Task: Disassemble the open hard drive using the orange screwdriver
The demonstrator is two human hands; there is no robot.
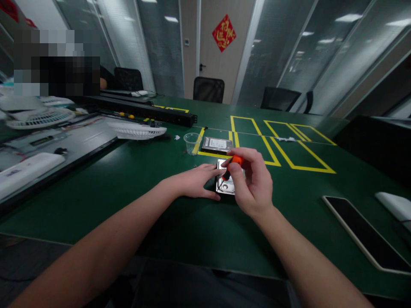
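Note:
A silver hard drive (226, 187) lies on the green table in front of me. My left hand (199, 181) grips its left side, thumb at the near edge and fingers reaching over the far part. In my right hand (255, 182) is a screwdriver (236, 161) with an orange and black handle. The screwdriver slants down to the left, its tip at the drive's left near corner. Part of the drive is hidden behind my right hand. Just beyond it lies a second hard drive (217, 144), label up, within yellow tape. A clear plastic cup (192, 144) stands left of that second drive.
Yellow tape outlines (305, 169) mark the table (180, 222). A phone-like dark slab (362, 231) lies at the right. Fan parts (138, 130), a metal panel (86, 137) and a long black bar (144, 112) crowd the left. Another person, blurred out, is at the far left.

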